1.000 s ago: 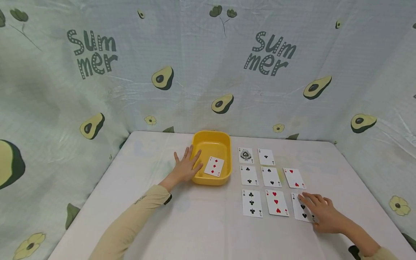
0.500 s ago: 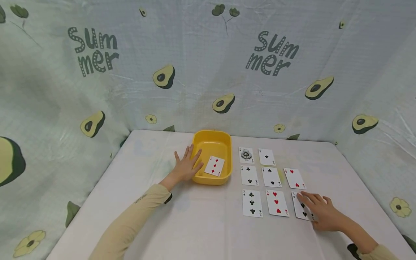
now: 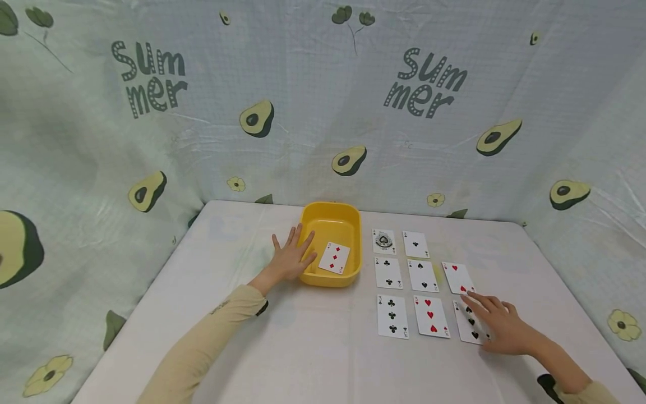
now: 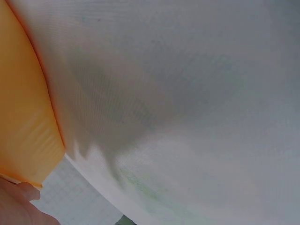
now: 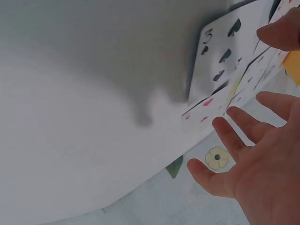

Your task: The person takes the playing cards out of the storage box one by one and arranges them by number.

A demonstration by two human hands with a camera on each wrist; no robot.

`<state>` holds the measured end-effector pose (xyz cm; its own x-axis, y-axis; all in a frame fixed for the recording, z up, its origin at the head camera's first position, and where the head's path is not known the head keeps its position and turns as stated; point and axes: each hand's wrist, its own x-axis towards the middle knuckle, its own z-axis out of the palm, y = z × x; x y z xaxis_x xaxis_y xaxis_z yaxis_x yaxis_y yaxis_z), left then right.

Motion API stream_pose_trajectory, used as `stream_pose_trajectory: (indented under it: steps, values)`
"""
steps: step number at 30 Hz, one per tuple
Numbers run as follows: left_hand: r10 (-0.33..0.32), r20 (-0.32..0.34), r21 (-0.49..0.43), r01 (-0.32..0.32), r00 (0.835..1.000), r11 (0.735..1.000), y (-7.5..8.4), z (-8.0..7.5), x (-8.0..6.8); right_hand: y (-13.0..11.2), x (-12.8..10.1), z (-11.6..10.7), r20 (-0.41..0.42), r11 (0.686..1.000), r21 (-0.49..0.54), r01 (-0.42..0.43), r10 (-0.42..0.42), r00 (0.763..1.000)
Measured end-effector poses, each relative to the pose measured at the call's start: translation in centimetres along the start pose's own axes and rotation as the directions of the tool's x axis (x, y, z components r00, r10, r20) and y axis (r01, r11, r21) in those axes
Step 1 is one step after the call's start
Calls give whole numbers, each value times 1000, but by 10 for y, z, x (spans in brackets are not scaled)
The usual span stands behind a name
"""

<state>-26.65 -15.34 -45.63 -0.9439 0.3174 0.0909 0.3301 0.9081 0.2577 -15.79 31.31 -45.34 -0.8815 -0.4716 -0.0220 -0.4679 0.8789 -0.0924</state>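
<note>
From the head view the whole layout shows: a yellow tub (image 3: 331, 244) with a three of diamonds (image 3: 335, 258) lying in it, and to its right rows of face-up cards on the white table (image 3: 313, 342). The left hand (image 3: 290, 257) lies flat with straight, spread fingers against the tub's left wall. The right hand (image 3: 499, 324) rests with fingers extended on the three of spades (image 3: 467, 324), the card at the right end of the nearest row, beside a three of hearts (image 3: 430, 316) and a three of clubs (image 3: 392, 316); its forefinger reaches toward the two of hearts (image 3: 458, 277) just behind. The right wrist view adds what the head view hides: the spade card (image 5: 220, 56) seen from low, white with black pips, its near edge looking slightly raised over its shadow, the fingers (image 5: 243, 124) open and loose, gripping nothing. The left wrist view shows only the tub's orange-yellow wall (image 4: 23, 112) and a fingertip below it.
</note>
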Motion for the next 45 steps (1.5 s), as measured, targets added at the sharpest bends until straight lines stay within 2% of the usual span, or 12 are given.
stream_pose_trajectory:
  steps: [4,12,18,21,31,37,45]
  values:
    - [-2,3,1,2,1000,1000,1,-1,0,-3,11,-6,-96,998,-17,63,-64,993]
    - [0,0,-12,0,1000,1000,0,-1,0,-23,46,-13,-167,992,17,124,-119,979]
    - [6,-14,-32,-7,1000,999,1,1,0,-42,79,-11,-230,970,-3,244,-238,944]
    - [5,-15,-30,-6,1000,1000,1,2,1,-53,95,-12,-233,958,11,286,-276,932]
    - [-2,-24,-52,1,1000,999,0,1,0,-98,160,-11,-283,954,53,295,-269,921]
    - [4,-26,-40,-5,1000,999,-1,2,0,-123,194,-9,-261,966,51,255,-233,937]
    - [9,-52,-42,-11,999,999,-3,5,1,-146,225,-13,-127,983,21,181,-177,976]
